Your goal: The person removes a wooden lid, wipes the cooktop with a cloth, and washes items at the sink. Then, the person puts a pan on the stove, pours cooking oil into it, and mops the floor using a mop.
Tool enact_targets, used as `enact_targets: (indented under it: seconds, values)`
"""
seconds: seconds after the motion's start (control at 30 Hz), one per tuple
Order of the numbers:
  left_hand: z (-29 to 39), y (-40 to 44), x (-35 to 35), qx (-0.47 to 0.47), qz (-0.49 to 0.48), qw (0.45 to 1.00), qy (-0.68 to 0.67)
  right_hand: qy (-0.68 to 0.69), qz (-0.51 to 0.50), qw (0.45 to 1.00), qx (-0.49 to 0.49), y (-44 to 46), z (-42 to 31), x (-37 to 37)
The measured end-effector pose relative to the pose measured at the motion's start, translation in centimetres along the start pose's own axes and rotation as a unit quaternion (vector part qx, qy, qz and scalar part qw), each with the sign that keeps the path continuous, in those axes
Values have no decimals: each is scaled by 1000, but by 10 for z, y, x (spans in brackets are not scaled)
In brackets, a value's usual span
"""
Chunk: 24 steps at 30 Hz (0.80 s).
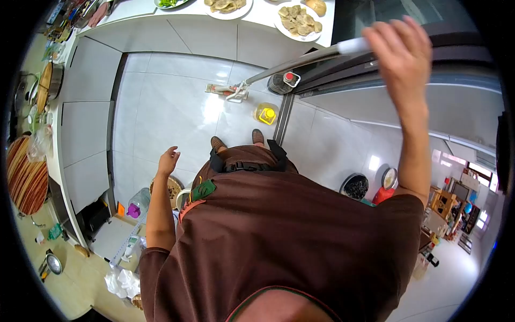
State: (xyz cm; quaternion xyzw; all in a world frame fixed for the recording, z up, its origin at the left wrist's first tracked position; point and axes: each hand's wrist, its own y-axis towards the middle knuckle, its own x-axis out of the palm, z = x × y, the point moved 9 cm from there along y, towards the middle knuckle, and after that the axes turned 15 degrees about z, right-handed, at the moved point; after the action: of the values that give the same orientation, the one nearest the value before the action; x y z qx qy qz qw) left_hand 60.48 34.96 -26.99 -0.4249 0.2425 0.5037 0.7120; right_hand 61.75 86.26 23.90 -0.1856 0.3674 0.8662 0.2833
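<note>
My right hand is raised at the upper right, by the white end of a long mop handle. Its fingers are bent over the top of the handle, though the palm side is hidden. The handle slants down to a mop head on the tiled floor, in front of my feet. At the left, my left hand hangs beside my body with its fingers loosely apart and nothing in it.
A yellow-capped oil bottle and a dark red-capped bottle stand by the door track. Plates of dumplings rest on the counter. Cabinets line the left. A black bin stands right.
</note>
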Motion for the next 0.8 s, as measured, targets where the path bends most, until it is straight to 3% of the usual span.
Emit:
enact_targets:
  seconds: [0.1,0.17,0.33,0.4,0.43,0.53,0.6,0.67,0.8]
  values:
    - [22,2,10,15,-42,998,33,-113,8,994,1,-16,59,-53]
    - [17,5,19,25,-47,998,46,-181,-46,982,6,-29,97,-83]
    - [1,8,24,34,-43,995,85,-181,-49,980,66,-95,219,-157]
    - [-6,8,28,35,-49,993,101,-169,34,984,41,-79,206,-179]
    - [-8,7,30,29,-47,994,98,-203,108,973,-17,-45,168,-186]
    - [-7,4,30,17,-43,995,94,-197,86,976,-16,-66,174,-183]
    - [2,2,32,14,-43,995,93,-168,-43,985,18,-127,211,-160]
    - [8,0,36,15,-43,996,80,-152,-100,983,34,-161,194,-126]
    - [24,-7,41,19,-45,994,96,-30,-94,994,44,-199,99,-33]
